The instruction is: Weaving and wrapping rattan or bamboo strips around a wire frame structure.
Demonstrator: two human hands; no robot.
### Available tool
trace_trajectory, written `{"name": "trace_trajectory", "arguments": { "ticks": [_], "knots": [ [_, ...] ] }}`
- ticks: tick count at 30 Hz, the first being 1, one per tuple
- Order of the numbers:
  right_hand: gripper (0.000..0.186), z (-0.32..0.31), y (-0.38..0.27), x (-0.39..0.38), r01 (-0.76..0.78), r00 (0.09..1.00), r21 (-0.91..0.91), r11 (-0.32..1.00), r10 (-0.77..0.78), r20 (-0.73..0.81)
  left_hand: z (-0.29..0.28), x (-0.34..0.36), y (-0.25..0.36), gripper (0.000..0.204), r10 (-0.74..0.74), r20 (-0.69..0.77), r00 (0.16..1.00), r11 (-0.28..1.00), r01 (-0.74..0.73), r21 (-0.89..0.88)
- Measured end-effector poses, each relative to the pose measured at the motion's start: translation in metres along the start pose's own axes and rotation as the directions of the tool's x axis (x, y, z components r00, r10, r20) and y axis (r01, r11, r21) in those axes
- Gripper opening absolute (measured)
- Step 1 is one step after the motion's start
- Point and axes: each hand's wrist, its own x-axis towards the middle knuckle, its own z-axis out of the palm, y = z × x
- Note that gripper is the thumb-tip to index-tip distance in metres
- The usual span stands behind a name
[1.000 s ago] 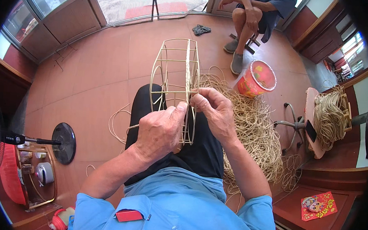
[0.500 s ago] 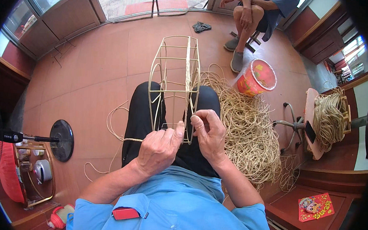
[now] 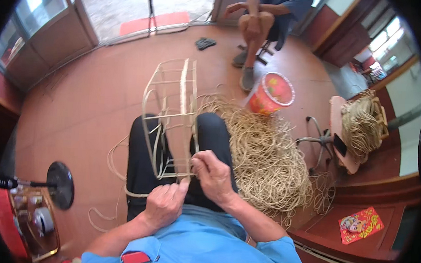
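Observation:
An open, basket-like frame of pale, thin rods rests over my thighs, its long end pointing away from me. Pale cord is wound along one long bar of it. My left hand is closed at the frame's near end, with a strand of cord coming out on its left side; the pinched fingertips are partly hidden. Thumb and fingers of my right hand close on the right side of the frame, near its lower corner.
A large heap of loose cord lies to my right, beside a red bucket. Another person sits beyond it. A wheeled chair carries more cord. On the left stands a round black base.
My view has shifted, so the room appears moved left and down. The frame has tilted, and my left hand has drawn down toward me to its near end.

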Motion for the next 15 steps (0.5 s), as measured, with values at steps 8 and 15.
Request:
{"name": "trace_trajectory", "arguments": {
  "ticks": [8, 15],
  "knots": [
    [0.02, 0.002, -0.016, 0.054, -0.09, 0.996, 0.111, 0.99, 0.09, 0.002, -0.013, 0.035, -0.021, 0.033, -0.004, -0.029, 1.0, 0.998, 0.006, 0.056],
    [0.025, -0.01, 0.001, 0.141, -0.335, 0.939, 0.469, 0.817, 0.246, 0.242, -0.026, 0.102, -0.062, 0.031, -0.026, -0.002, 1.0, 0.999, 0.025, -0.044]
  ]
}}
